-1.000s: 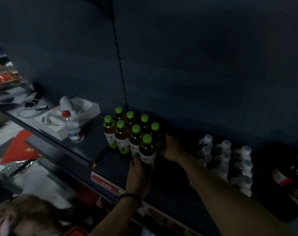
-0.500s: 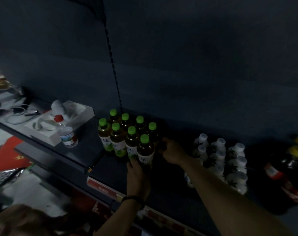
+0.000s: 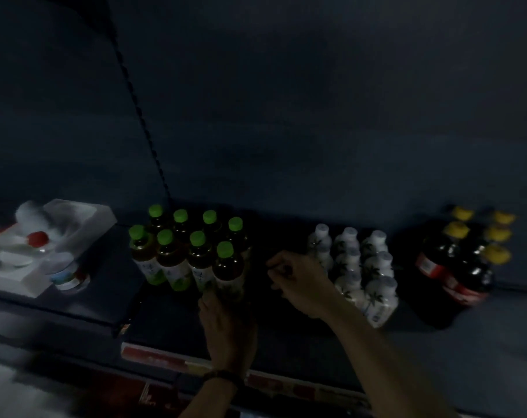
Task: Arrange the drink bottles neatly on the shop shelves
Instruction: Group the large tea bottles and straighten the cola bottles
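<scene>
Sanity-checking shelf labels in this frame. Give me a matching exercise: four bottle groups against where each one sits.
Things:
1. green-cap bottles
2. white bottles
3. yellow-cap bottles
4. red-cap bottle

Places:
A. far right end of the shelf
B. just right of the right hand
C. far left, by the white tray
D. at the left hand

Pairs: 1-D, 2-B, 3-A, 4-C

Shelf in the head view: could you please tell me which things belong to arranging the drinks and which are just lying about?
Job: green-capped bottles, white bottles, yellow-capped dark bottles.
Lying about: white foam tray, red-capped water bottle beside it.
</scene>
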Demonstrator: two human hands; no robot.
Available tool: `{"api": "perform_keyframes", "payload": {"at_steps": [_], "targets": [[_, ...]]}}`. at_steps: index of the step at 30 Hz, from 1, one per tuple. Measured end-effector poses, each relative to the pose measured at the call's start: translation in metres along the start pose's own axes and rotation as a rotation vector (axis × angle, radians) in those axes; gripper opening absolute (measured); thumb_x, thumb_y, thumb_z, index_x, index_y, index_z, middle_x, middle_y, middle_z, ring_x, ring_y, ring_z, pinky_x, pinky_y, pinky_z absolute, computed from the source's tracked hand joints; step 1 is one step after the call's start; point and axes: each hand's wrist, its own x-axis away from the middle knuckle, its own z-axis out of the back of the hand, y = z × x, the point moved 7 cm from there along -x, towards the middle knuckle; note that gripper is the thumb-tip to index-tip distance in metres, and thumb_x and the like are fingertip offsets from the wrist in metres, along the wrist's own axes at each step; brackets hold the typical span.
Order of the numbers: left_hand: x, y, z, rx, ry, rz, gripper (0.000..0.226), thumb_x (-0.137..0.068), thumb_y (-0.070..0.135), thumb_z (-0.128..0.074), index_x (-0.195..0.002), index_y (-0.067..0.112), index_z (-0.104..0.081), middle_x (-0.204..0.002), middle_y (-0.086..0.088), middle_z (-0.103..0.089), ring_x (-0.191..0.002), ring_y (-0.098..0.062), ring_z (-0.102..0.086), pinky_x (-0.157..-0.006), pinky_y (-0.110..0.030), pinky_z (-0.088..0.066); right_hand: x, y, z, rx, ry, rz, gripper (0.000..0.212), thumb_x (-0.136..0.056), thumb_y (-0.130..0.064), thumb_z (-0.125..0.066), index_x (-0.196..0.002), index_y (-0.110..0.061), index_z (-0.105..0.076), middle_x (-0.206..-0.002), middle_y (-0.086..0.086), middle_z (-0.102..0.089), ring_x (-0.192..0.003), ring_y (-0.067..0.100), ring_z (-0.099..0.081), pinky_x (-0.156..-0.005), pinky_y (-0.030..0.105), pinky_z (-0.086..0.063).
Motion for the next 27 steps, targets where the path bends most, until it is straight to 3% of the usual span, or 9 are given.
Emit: {"api": "perform_keyframes", "payload": {"at_steps": [2, 4, 6, 7, 8, 12, 16, 20, 27], "targets": [[0.022, 0.021, -0.010, 0.130, -0.171, -0.047, 0.041, -0.107, 0.031, -0.042, -0.130, 0.003, -0.062, -0.124, -0.022, -0.065, -0.111, -0.042, -0.064, -0.096, -0.056, -0.055, 0.024, -0.001, 0.019, 0.023, 0.059, -0.003, 0.012, -0.101, -0.029, -0.064, -0.110, -0.027, -0.072, -0.093, -0.016, -0.073, -0.088, 0.001, -0.071, -0.073, 0.022, -0.057], [0.039, 0.055, -0.023, 0.123, -0.299, -0.279, 0.055, -0.108, 0.042, -0.027, -0.114, 0.012, -0.073, -0.115, -0.026, -0.072, -0.102, -0.046, -0.069, -0.089, -0.050, -0.060, 0.046, 0.000, 0.043, 0.091, 0.154, -0.008, 0.011, -0.101, -0.028, -0.064, -0.107, -0.026, -0.073, -0.089, -0.016, -0.073, -0.083, -0.002, -0.069, -0.069, 0.012, -0.050], [0.060, 0.089, -0.034, 0.079, -0.386, -0.412, 0.015, -0.098, 0.041, -0.051, -0.100, 0.032, -0.063, -0.104, -0.017, -0.069, -0.098, -0.038, -0.067, -0.085, -0.027, -0.055, 0.069, 0.008, 0.069, 0.092, 0.248, -0.033, 0.010, -0.099, -0.018, -0.066, -0.103, -0.023, -0.074, -0.085, -0.011, -0.075, -0.076, -0.002, -0.070, -0.068, 0.014, -0.051], [0.071, 0.104, -0.042, 0.082, -0.469, -0.486, 0.007, -0.095, 0.031, -0.062, -0.098, 0.036, -0.057, -0.099, -0.008, -0.067, -0.095, -0.032, -0.067, -0.079, -0.014, -0.049, 0.082, 0.014, 0.082, 0.092, 0.298, -0.051, 0.012, -0.098, -0.012, -0.067, -0.102, -0.021, -0.074, -0.083, -0.012, -0.074, -0.075, -0.002, -0.070, -0.069, 0.015, -0.051], [0.080, 0.121, -0.049, 0.103, -0.527, -0.555, 0.017, -0.096, 0.024, -0.066, -0.097, 0.038, -0.055, -0.096, 0.000, -0.065, -0.092, -0.026, -0.067, -0.073, -0.009, -0.044, 0.096, 0.021, 0.095, 0.100, 0.355, -0.071, 0.016, -0.096, -0.007, -0.068, -0.102, -0.020, -0.075, -0.082, -0.016, -0.073, -0.077, -0.002, -0.070, -0.070, 0.015, -0.052], [0.112, 0.160, -0.082, 0.148, -0.729, -0.740, 0.007, -0.100, 0.035, -0.062, -0.096, 0.032, -0.059, -0.091, 0.017, -0.064, -0.081, 0.004, -0.058, -0.073, -0.017, -0.045, 0.163, 0.051, 0.150, 0.098, 0.590, -0.190, 0.031, -0.086, 0.005, -0.067, -0.094, -0.023, -0.076, -0.083, -0.012, -0.077, -0.077, 0.001, -0.071, -0.065, 0.017, -0.053], [0.145, 0.182, -0.113, 0.120, -0.895, -0.743, 0.009, -0.094, 0.032, -0.068, -0.097, 0.034, -0.059, -0.094, 0.016, -0.064, -0.088, 0.003, -0.062, -0.077, -0.025, -0.055, 0.210, 0.094, 0.197, 0.107, 0.733, -0.357, 0.008, -0.092, -0.030, -0.069, -0.094, -0.034, -0.075, -0.080, -0.011, -0.079, -0.076, 0.010, -0.076, -0.068, 0.041, -0.064], [0.169, 0.194, -0.143, 0.035, -0.972, -0.697, 0.015, -0.095, 0.037, -0.070, -0.102, 0.039, -0.056, -0.105, 0.014, -0.063, -0.094, 0.000, -0.063, -0.082, -0.031, -0.058, 0.222, 0.117, 0.235, 0.124, 0.812, -0.392, 0.006, -0.092, -0.031, -0.075, -0.090, -0.031, -0.069, -0.077, -0.009, -0.075, -0.077, 0.015, -0.074, -0.065, 0.031, -0.055], [0.189, 0.207, -0.194, -0.029, -0.890, -0.595, 0.041, -0.092, 0.029, -0.078, -0.123, 0.023, -0.053, -0.117, 0.002, -0.060, -0.099, -0.014, -0.066, -0.091, -0.040, -0.060, 0.187, 0.146, 0.270, 0.081, 0.719, -0.324, 0.042, -0.079, -0.038, -0.085, -0.108, -0.023, -0.059, -0.100, -0.005, -0.070, -0.096, 0.019, -0.068, -0.079, 0.037, -0.057]]}}
